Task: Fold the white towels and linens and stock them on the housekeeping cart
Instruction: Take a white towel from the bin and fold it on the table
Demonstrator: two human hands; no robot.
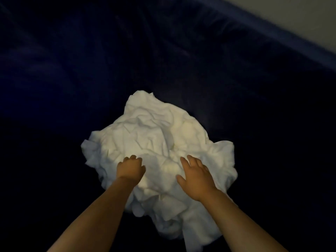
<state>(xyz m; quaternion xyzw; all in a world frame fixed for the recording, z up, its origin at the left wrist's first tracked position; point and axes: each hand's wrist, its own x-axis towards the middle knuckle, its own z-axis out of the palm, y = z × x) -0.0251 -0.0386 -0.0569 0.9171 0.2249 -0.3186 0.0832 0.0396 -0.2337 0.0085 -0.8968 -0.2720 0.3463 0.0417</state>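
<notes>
A crumpled heap of white linens (154, 135) lies on a dark blue cloth surface in the lower middle of the head view. My left hand (131, 167) sits on the heap's near left part, its fingers curled down into the fabric. My right hand (195, 176) rests on the heap's near right part with fingers spread and fairly straight. Both forearms reach in from the bottom edge. The housekeeping cart is out of view.
The dark blue cloth surface (91, 70) spreads all around the heap, wrinkled toward the far side. Its far edge (283, 39) runs diagonally at the upper right, with a pale wall or floor (309, 17) beyond it. The scene is dim.
</notes>
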